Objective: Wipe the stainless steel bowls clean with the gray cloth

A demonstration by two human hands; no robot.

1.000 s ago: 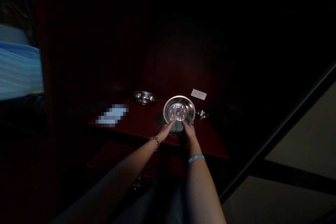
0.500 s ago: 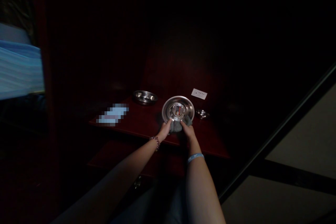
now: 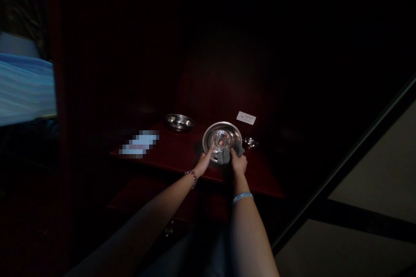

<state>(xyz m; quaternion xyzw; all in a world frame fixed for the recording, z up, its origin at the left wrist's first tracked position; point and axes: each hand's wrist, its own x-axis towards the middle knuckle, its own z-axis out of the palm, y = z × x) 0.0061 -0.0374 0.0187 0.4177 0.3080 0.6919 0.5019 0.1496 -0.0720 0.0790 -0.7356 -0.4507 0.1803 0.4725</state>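
Observation:
A shiny steel basin (image 3: 215, 130) with a dark and orange label on its bottom is held up, tilted so its inside faces me. My left hand (image 3: 204, 162) is closed on its lower left rim, thumb on the inner side. My right hand (image 3: 239, 162) grips a grey cloth (image 3: 224, 156), which lies over the basin's lower right rim. The fingers behind the basin are hidden. Behind it to the left, a second steel basin (image 3: 180, 124) rests on the dark red shelf (image 3: 175, 156). A small steel bowl (image 3: 250, 143) sits just right of the held basin.
A white socket plate (image 3: 246, 117) is on the back wall. A blurred-out pale item (image 3: 139, 143) lies at the shelf's left. Below is a lower shelf (image 3: 139, 201). A dark slanted edge (image 3: 338, 160) runs along the right; pale blue striped fabric (image 3: 26, 88) is at far left.
My right hand has shifted right and slightly down along the rim with the cloth. The basin has turned a little and moved slightly right; my left hand stays at its lower left.

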